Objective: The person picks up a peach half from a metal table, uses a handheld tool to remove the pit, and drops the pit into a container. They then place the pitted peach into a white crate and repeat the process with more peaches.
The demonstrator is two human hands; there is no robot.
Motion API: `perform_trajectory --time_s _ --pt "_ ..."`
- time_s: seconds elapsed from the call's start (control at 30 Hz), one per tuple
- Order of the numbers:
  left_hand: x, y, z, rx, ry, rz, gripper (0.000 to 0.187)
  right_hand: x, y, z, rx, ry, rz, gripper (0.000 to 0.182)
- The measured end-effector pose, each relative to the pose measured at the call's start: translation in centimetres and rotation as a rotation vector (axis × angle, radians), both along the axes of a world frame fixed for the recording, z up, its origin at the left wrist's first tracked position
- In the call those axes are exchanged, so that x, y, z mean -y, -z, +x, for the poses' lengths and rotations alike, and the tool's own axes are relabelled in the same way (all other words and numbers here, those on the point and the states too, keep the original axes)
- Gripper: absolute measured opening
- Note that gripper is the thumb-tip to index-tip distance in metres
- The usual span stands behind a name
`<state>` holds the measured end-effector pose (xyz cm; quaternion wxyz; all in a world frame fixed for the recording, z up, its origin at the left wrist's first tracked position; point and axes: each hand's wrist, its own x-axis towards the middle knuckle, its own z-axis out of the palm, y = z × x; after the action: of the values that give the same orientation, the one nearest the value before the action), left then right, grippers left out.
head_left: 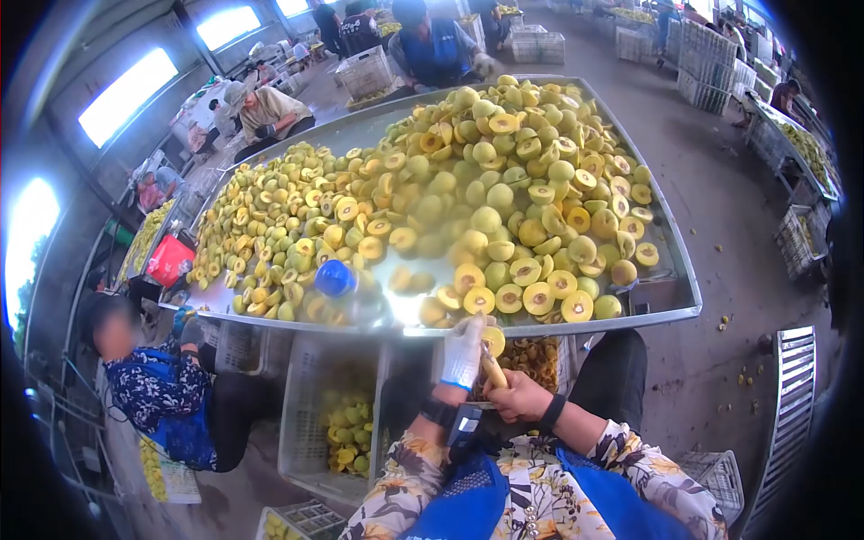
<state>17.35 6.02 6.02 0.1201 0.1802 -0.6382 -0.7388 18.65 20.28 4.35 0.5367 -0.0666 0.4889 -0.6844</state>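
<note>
My left hand, in a white glove with a blue cuff edge, is closed on a halved yellow peach just off the near edge of the metal table. Bare and closed, my right hand grips a tool with a pale wooden handle. The tool's upper end meets the peach half, and its working tip is hidden. A large heap of halved peaches, many with brown pits showing, covers much of the table in front of both hands.
Below the table stand a white crate with peach halves inside and a bin of brown-orange scraps. A blue round object lies by the heap. Co-workers sit at left and across the table. A metal rack stands at right.
</note>
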Motion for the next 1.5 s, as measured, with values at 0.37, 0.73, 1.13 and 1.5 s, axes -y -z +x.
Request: perform_trajectory --time_s 0.37,0.73,1.13,1.5 --pt "-0.4 -0.7 0.5 0.182 0.169 0.433 0.031 -0.4 1.0 0.8 0.25 -0.03 -0.179 0.015" --pt "4.9 1.6 2.8 0.019 -0.311 0.743 0.041 0.7 0.5 0.9 0.075 -0.07 -0.244 0.011" --pt "11.6 -0.5 9.1 -0.067 -0.522 0.638 0.037 1.2 2.3 0.9 -0.871 0.434 0.444 0.013" --pt "5.8 -1.3 4.9 -0.153 -0.342 -1.459 0.012 1.6 3.1 1.6 -0.821 0.523 0.103 0.008"
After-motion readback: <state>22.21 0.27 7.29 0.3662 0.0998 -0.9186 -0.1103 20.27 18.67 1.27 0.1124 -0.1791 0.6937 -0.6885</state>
